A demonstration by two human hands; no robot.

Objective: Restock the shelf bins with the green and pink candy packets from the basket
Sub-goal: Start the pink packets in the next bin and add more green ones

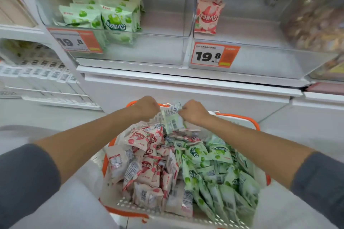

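A white basket (238,116) with an orange rim is seen low in front of the shelf. It is filled with candy: a pink heap (147,163) on the left side and a green heap (214,173) on the right side. One green packet (173,117) is held up over the far edge of the basket, with its bar code turned to the camera. It is pinched at its right edge by the right hand (193,112). The left hand (146,108) is curled just beside the packet; whether anything is gripped by it cannot be told. On the shelf above, green shelf packets (111,11) are stood in rows in the left bin (163,46), and a few pink shelf packets (209,11) are stood at the left side of the right bin (260,57). An orange price tag (214,55) is stuck on each bin.
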